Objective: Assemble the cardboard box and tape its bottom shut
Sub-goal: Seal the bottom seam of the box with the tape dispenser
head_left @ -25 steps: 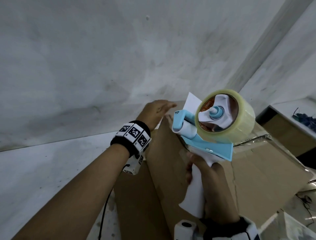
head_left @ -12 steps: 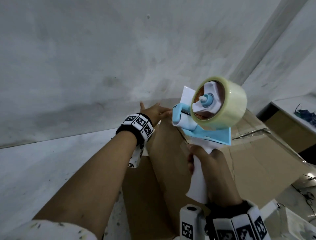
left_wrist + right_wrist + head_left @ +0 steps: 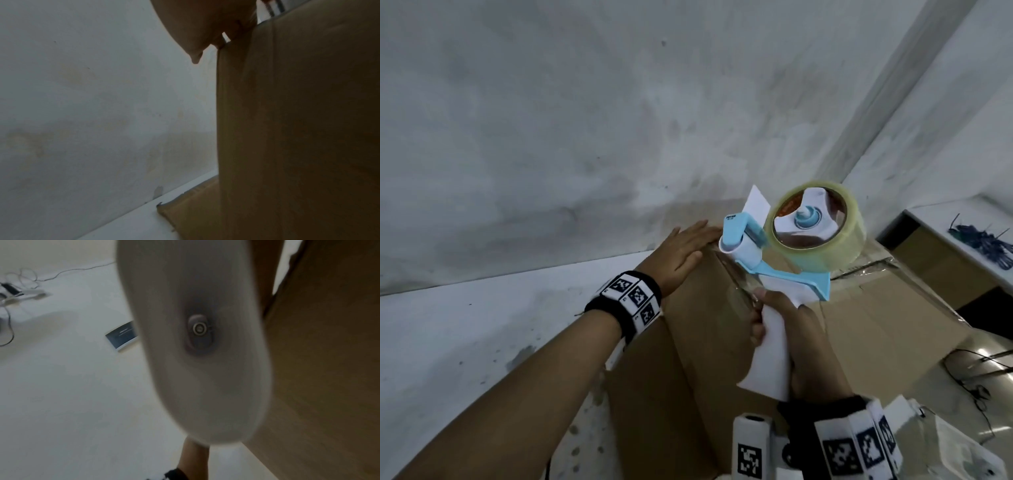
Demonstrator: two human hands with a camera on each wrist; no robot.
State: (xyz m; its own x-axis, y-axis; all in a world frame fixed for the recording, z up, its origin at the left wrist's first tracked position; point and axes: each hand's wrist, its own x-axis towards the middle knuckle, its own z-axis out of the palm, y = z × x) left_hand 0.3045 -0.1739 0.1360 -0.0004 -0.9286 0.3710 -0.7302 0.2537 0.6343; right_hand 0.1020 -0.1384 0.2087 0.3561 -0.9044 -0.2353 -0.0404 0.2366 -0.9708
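**Tape gun poised over the box seam**

Grey, stained wall fills the background, meeting a pale floor on which the cardboard box stands close to the wall. Its upward face is closed, with a strip of clear tape already glinting across it near the far right edge.

The left hand lies flat on the box's far left corner, fingers straight and together, pressing the cardboard down; the left wrist view shows only the underside of the hand at the top edge of the box's side wall.

The right hand is wrapped around the white handle of the tape dispenser, which is tilted so its blue head and roller sit at the box's far edge, just beside the left fingertips. The roll of clear tape rides on top. In the right wrist view the handle's butt is a blur, the box to its right.

A white shelf with dark blue items sits at the far right; cables trail across the floor.
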